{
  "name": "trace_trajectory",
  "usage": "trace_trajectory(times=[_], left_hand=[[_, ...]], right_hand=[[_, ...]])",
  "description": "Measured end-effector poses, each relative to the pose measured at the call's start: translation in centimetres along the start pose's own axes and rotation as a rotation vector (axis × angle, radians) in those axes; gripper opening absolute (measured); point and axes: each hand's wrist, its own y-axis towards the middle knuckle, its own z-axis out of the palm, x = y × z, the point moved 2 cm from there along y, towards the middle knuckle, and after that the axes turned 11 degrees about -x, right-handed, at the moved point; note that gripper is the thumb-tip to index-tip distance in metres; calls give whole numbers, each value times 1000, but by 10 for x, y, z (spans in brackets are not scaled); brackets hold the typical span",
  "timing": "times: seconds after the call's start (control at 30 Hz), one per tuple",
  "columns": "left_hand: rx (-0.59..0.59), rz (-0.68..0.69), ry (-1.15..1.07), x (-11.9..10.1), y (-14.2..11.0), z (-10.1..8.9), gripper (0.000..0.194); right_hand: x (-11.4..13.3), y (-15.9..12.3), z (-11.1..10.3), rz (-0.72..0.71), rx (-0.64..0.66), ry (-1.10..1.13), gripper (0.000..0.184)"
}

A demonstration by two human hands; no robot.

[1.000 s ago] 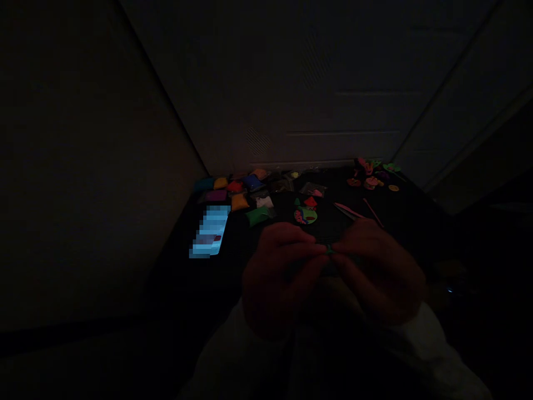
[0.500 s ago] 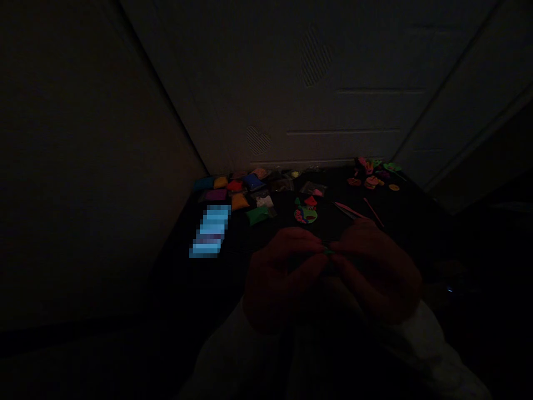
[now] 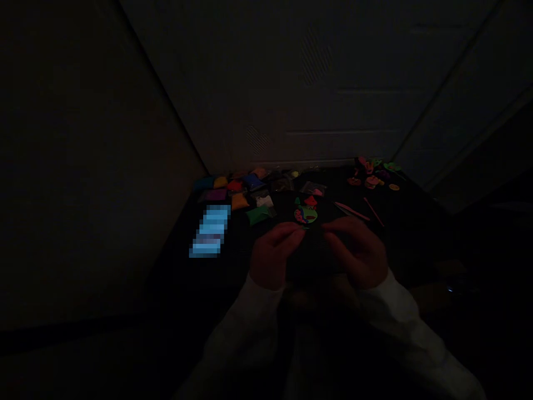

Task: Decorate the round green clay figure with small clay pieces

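In the dim light my left hand (image 3: 272, 255) pinches a small piece of green modelling clay (image 3: 306, 228) between thumb and fingertips. My right hand (image 3: 356, 253) is a short gap to the right, its thumb and index finger drawn close in a pinch; darkness hides whether anything is between them. Just beyond the fingertips lies a round green clay figure (image 3: 308, 213) with a red piece on top and pink and blue trim at its left. Behind my right hand lie a pink-edged flat tool (image 3: 352, 211) and a thin pink stick (image 3: 373, 211).
Several bags of coloured clay, including a green packet (image 3: 259, 215) and a blue one (image 3: 253, 181), line the dark table's back left. A glowing, blurred-out screen (image 3: 210, 230) lies at left. Small clay ornaments (image 3: 372, 182) cluster at back right. A panel wall (image 3: 258, 100) rises behind.
My hands have moved forward toward the clay figure and come apart. The green clay, formerly between both hands, is now at my left fingertips.
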Motion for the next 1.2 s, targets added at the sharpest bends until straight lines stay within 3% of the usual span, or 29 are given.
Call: trace_trajectory(times=[0.23, 0.63, 0.97, 1.2], left_hand=[[-42, -46, 75, 5, 4, 1, 16], [87, 17, 86, 19, 3, 3, 18], [133, 24, 110, 5, 3, 0, 14], [171, 55, 115, 11, 1, 1, 19]], right_hand=[[-14, -2, 13, 54, 45, 16, 14], [-15, -2, 18, 18, 75, 26, 9], [-11, 0, 15, 2, 70, 29, 9], [-8, 1, 15, -21, 67, 31, 9]])
